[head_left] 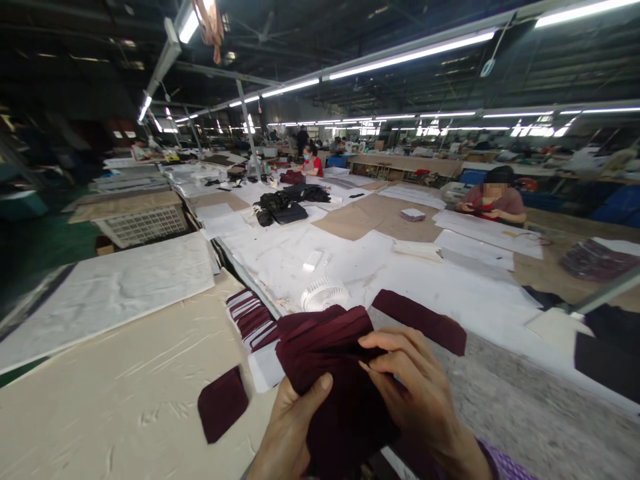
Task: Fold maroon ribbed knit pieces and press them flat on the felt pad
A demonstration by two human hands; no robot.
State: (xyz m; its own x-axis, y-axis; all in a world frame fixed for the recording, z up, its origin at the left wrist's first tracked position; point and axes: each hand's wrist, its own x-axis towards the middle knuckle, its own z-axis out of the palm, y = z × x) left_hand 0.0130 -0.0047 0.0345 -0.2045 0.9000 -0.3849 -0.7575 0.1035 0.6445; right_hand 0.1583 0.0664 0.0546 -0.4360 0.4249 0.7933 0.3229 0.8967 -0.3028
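Both my hands hold a bundle of dark maroon fabric (pixel 345 400) close in front of me. My left hand (pixel 300 420) grips its left side, thumb on top and fingers hidden beneath. On the right edge, my right hand (pixel 420 387) pinches the cloth between thumb and fingertips. Left of the bundle lies a small maroon cut piece (pixel 223 403) on cream sheeting. A row of maroon pieces with white strips (pixel 251 319) sits just behind it. Beyond my right hand, a long maroon strip (pixel 420 321) rests on the table.
A white fan (pixel 325 295) stands behind the fabric. Dark garments (pixel 285 203) are heaped farther back on the white-covered table (pixel 270 260). A plastic crate (pixel 143 223) is at left. One person (pixel 495 197) works at the right, another (pixel 311 163) farther off. A metal post (pixel 610 290) slants at right.
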